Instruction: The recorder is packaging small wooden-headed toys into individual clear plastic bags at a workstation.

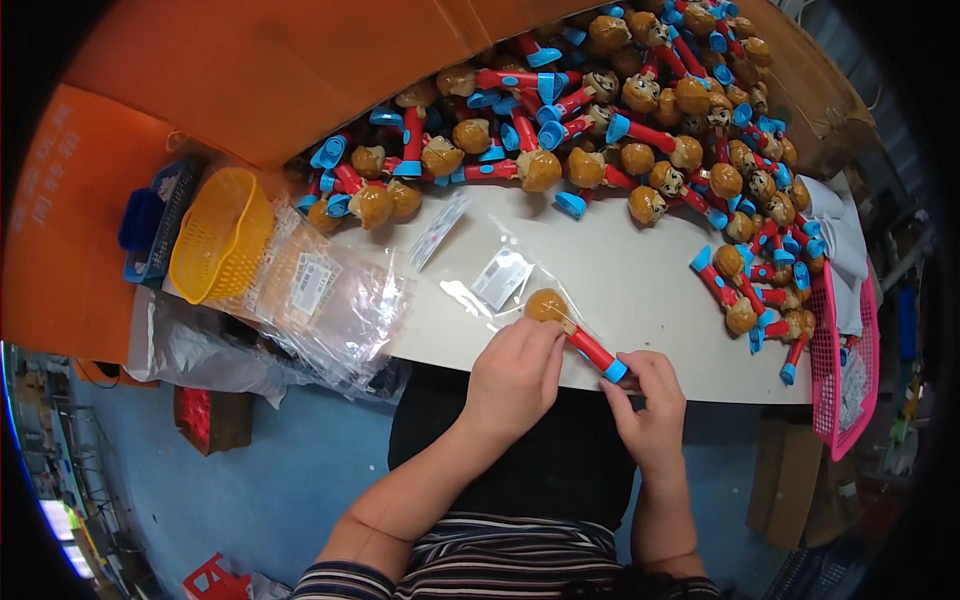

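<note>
White tabletop (600, 255) spreads behind one red toy (592, 348), held at its near edge: the left hand (512, 375) pinches beside the brown head (546, 304), the right hand (652, 405) pinches the blue end (615, 371), probably to steady it. Beyond lie a clear bag (502, 278), then heaped toys (690, 97).

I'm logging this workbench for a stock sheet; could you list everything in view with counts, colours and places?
held figure: one, red, blue and brown, between both hands
heaped figures: too many to count, same colours, table's far and right sides
table: one, off-white, centre
labelled clear bag: one, beyond held figure
clear bag pile: uncounted, left
yellow basket: one, left
pink basket: one, right
box: one, brown, red contents, left floor
cartons: brown, count unclear, right floor
edge clutter: too blurred to list
left hand: one, bare, at figure's neck
right hand: one, bare, at blue end
</note>
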A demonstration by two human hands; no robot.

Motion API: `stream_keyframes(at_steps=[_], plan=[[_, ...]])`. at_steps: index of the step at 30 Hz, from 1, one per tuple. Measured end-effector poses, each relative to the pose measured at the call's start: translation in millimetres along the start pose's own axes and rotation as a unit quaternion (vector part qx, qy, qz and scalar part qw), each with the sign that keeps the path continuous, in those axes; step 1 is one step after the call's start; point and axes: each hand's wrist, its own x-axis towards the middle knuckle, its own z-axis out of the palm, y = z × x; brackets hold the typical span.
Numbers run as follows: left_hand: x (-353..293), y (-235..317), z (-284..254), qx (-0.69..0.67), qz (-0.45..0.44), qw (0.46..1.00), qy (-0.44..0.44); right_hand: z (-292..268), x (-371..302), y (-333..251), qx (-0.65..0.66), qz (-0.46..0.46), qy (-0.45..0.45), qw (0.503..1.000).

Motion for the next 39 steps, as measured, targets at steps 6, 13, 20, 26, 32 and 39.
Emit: stream_keyframes(at_steps=[6,13,20,26,32,39], plan=[[4.9,4.2,-6.1,-0.004,0.052,0.998,0.029,19.4,4.2,-2.3,0.003,-0.133,0.071,0.989],[-4.9,11.3,-10.6,-0.013,0.028,0.999,-0.022,39.2,6.3,5.6,0.062,-0.081,0.095,0.99],[-12.5,14.8,-15.1,-0.016,0.005,1.0,-0.018,46.6,16.4,2.1,0.001,-0.151,0.109,0.983],[-15.0,10.4,-19.5,-0.013,-0.003,1.0,-0.01,47.8,23.1,0.1,-0.061,-0.14,0.06,0.986],[-8.9,5.4,-22.1,0.013,0.009,1.0,-0.019,52.4,30.5,-8.9,-0.112,-0.172,0.009,0.979],[-11.8,0.1,-26.4,0.061,-0.02,0.997,-0.051,47.6,33.7,-11.7,-0.143,-0.168,-0.048,0.974]])
